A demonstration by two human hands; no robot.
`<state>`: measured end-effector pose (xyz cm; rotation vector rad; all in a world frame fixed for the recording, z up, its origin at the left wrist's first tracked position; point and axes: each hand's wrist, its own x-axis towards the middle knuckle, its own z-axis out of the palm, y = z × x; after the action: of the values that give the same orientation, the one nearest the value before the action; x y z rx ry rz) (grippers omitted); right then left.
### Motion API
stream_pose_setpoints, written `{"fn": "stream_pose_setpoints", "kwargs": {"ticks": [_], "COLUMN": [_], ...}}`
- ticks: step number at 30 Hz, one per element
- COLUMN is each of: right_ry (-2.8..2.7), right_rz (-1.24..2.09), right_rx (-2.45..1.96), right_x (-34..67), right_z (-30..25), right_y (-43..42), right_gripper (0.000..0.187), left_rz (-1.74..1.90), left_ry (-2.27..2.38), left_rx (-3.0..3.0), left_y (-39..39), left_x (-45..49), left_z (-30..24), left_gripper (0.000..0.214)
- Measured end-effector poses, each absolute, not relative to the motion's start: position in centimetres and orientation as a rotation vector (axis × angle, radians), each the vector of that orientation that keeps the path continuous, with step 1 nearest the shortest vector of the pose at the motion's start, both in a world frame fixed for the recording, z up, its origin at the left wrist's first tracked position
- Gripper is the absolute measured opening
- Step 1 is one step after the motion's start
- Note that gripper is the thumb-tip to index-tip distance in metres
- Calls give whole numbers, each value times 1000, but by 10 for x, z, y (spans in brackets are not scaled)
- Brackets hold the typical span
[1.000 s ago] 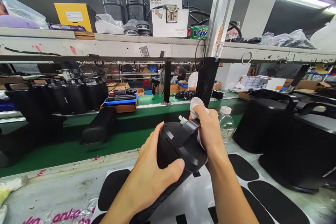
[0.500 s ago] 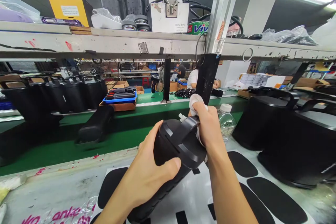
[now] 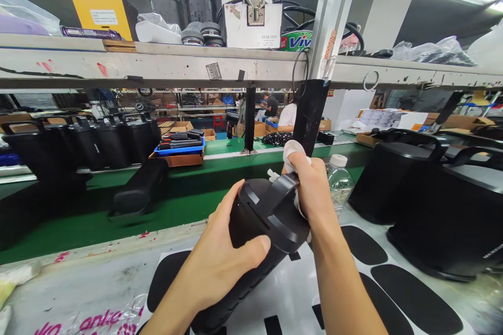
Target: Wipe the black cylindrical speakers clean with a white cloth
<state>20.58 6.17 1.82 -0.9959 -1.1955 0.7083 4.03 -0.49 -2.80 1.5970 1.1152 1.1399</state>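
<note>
My left hand (image 3: pixel 220 261) is wrapped round a black cylindrical speaker (image 3: pixel 263 220), held tilted above the bench with its end cap facing me. My right hand (image 3: pixel 312 188) is closed on a white cloth (image 3: pixel 293 153) and presses it against the speaker's handle at the upper right edge of the cap. Below lies a white sheet with black oval pads (image 3: pixel 416 293).
A green conveyor belt (image 3: pixel 118 214) carries a lying black speaker (image 3: pixel 135 191). Large black speakers (image 3: pixel 444 209) stand at the right, a clear plastic bottle (image 3: pixel 338 180) behind my hand. More black units (image 3: pixel 94 141) line the left. An overhead shelf (image 3: pixel 157 63) holds boxes. People work far behind.
The speaker on the conveyor has drifted left. My hands and the held speaker have risen slightly and stayed in the same grip.
</note>
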Motion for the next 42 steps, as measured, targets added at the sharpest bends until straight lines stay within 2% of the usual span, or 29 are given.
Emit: {"fn": "stream_pose_setpoints", "kwargs": {"ticks": [42], "right_ry": [-1193], "right_rz": [660], "right_rx": [-1082], "right_x": [207], "right_z": [17], "right_y": [61], "right_gripper": [38], "left_rz": [1127], "left_ry": [1100], "left_rx": [1601], "left_y": [-3], "left_x": [40], "left_z": [-23], "left_gripper": [87]}}
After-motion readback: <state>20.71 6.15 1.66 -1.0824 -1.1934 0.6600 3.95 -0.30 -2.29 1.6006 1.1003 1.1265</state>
